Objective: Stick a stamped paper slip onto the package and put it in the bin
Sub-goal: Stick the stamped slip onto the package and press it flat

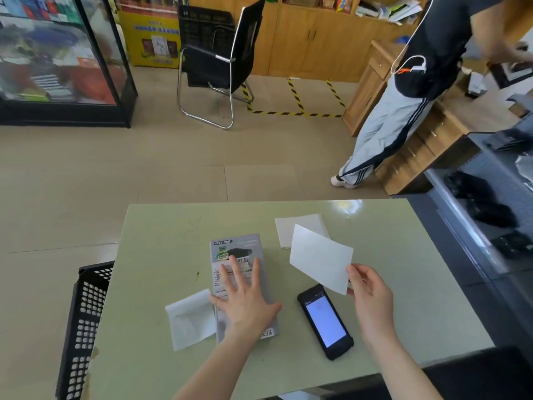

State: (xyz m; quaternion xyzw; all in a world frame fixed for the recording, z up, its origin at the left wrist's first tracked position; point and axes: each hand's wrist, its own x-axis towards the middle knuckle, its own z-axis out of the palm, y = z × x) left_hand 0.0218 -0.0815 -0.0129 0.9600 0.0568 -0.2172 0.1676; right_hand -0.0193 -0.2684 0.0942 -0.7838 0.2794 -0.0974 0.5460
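Note:
A grey flat package [239, 249] lies on the pale green table [389, 284], with a printed slip [243, 268] stuck on its upper half. My left hand [245, 298] rests flat on the package and slip, fingers spread. My right hand [369, 287] pinches the corner of a blank white sheet [320, 258], held tilted above the table to the right of the package. A black perforated bin [83, 321] stands on the floor against the table's left edge.
A white paper piece [190, 319] lies left of the package, another [300, 226] behind the held sheet. A black handheld scanner [326, 320] with a lit screen lies between my hands. A person [403, 93] stands at the wooden counter, far right; a black chair [219, 59] stands beyond.

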